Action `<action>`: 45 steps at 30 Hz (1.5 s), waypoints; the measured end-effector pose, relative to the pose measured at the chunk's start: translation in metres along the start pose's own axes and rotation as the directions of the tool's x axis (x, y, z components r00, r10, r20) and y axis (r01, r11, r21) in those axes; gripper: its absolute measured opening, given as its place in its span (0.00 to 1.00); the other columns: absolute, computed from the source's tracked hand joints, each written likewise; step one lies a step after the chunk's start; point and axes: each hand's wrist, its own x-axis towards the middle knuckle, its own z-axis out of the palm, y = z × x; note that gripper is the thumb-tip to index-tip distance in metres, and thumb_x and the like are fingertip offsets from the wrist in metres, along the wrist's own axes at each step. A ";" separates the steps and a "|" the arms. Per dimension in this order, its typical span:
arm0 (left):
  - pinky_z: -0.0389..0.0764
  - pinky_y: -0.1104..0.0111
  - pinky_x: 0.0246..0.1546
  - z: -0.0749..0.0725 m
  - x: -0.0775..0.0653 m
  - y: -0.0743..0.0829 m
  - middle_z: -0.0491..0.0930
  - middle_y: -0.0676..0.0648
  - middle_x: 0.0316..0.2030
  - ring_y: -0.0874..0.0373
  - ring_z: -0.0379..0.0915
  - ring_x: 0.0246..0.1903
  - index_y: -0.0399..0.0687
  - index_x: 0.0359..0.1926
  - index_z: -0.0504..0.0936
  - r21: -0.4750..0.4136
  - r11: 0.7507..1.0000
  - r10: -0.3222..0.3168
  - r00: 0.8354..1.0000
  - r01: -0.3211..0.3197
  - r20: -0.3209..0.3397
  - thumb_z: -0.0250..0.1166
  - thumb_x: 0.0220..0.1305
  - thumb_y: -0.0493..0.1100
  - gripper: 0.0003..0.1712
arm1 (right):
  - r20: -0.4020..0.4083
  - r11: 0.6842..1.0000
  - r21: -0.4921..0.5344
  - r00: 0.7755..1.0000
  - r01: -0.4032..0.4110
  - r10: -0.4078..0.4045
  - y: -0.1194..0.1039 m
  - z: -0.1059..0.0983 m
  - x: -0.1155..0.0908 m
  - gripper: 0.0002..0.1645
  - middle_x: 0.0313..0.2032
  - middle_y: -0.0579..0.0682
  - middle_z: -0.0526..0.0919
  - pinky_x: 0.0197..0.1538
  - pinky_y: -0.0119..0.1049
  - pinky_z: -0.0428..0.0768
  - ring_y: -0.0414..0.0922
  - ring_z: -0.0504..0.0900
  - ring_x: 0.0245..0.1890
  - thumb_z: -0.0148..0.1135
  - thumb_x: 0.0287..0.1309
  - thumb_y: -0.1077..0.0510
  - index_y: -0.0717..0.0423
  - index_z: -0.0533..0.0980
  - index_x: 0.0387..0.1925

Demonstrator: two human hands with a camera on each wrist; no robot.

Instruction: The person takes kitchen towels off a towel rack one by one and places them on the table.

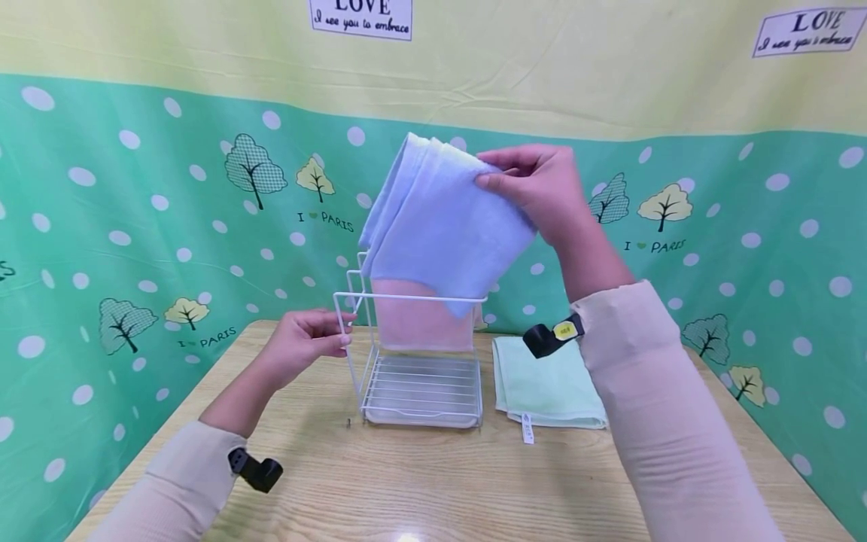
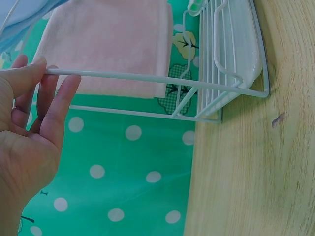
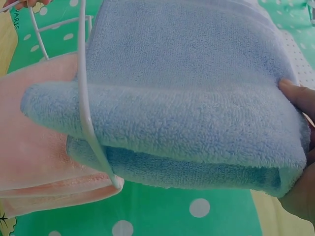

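Blue towel: a folded blue terry towel (image 1: 447, 226) is raised over the rack, its lower corner dipping behind the front top bar (image 1: 406, 297) and in front of the pink cloth.
Right hand: the right hand (image 1: 535, 181) pinches the towel's upper right edge, thumb on the near face, fingers behind.
Wire rack: an upright rack of white wire (image 1: 357, 391) stands with a pale shallow tray (image 1: 423, 418) at its base.
Left hand: the left hand (image 1: 311, 339) has thumb and fingers clamped on the rack's front left upright.
Good handling: a steady grip on the frame seems wise, since thin wire could shift; the folds are best kept together, the loose corner free of the bar, which might snag it.
Pink towel: a folded pale pink towel (image 1: 423, 327) hangs within the rack; its supporting bar is hidden.
Green towel: a folded pale green towel (image 1: 552, 380) with a white label (image 1: 527, 428) lies right of the rack on the light wooden table (image 1: 406, 482).
Count: three towels, one per colour; one rack; one tray; one visible label; two hands.
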 end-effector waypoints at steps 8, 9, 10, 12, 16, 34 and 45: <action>0.87 0.59 0.38 0.000 0.001 0.000 0.81 0.41 0.37 0.47 0.82 0.35 0.28 0.51 0.81 0.004 1.000 -0.008 1.000 0.008 0.002 0.67 0.58 0.28 0.18 | -0.055 0.999 0.045 0.998 -0.004 0.007 0.000 -0.007 -0.001 0.19 0.35 0.51 0.87 0.34 0.34 0.86 0.48 0.85 0.34 0.81 0.41 0.58 0.51 0.88 0.40; 0.87 0.59 0.38 0.000 0.001 0.000 0.81 0.41 0.37 0.47 0.82 0.35 0.28 0.51 0.81 0.003 1.000 -0.012 1.000 0.012 0.002 0.67 0.58 0.28 0.18 | -0.062 0.999 0.053 0.998 -0.006 0.010 0.001 -0.008 -0.001 0.18 0.35 0.51 0.87 0.33 0.34 0.86 0.48 0.85 0.34 0.81 0.41 0.58 0.51 0.88 0.40; 0.87 0.59 0.38 0.000 0.001 -0.001 0.82 0.41 0.37 0.47 0.82 0.35 0.27 0.51 0.80 0.002 1.000 -0.016 1.000 0.016 0.000 0.68 0.58 0.28 0.18 | -0.067 0.998 0.060 0.998 -0.010 0.014 0.002 -0.009 -0.002 0.18 0.35 0.52 0.87 0.33 0.34 0.86 0.48 0.85 0.33 0.81 0.41 0.58 0.51 0.88 0.40; 0.87 0.59 0.38 0.000 0.001 -0.001 0.81 0.38 0.38 0.48 0.82 0.35 0.26 0.51 0.80 -0.001 1.000 -0.020 1.000 0.020 0.001 0.67 0.58 0.27 0.19 | -0.077 0.997 0.073 0.997 -0.024 0.030 0.004 -0.011 -0.002 0.18 0.35 0.52 0.87 0.33 0.33 0.86 0.47 0.84 0.34 0.81 0.42 0.58 0.51 0.88 0.40; 0.87 0.58 0.38 0.000 0.000 -0.001 0.80 0.33 0.39 0.50 0.82 0.35 0.27 0.52 0.79 -0.001 1.000 -0.029 1.000 0.029 0.003 0.68 0.58 0.28 0.20 | -0.110 0.997 0.074 0.993 -0.038 0.046 0.009 -0.016 -0.004 0.17 0.37 0.50 0.85 0.34 0.31 0.85 0.45 0.83 0.35 0.80 0.43 0.59 0.52 0.88 0.40; 0.87 0.58 0.38 -0.001 0.000 0.000 0.78 0.28 0.40 0.48 0.81 0.35 0.27 0.53 0.79 -0.002 1.000 -0.031 0.999 0.031 0.010 0.68 0.58 0.28 0.20 | -0.204 0.958 0.286 0.974 -0.032 0.093 0.028 -0.043 -0.015 0.20 0.34 0.50 0.87 0.36 0.31 0.86 0.46 0.85 0.34 0.80 0.41 0.65 0.55 0.87 0.40; 0.87 0.58 0.38 -0.001 0.001 -0.002 0.79 0.34 0.38 0.51 0.81 0.34 0.29 0.53 0.80 0.026 0.999 -0.036 0.999 0.036 0.008 0.67 0.59 0.28 0.19 | -0.327 0.898 0.435 0.941 0.068 0.087 0.033 -0.067 -0.021 0.24 0.38 0.53 0.86 0.40 0.31 0.86 0.47 0.84 0.39 0.82 0.36 0.66 0.61 0.86 0.42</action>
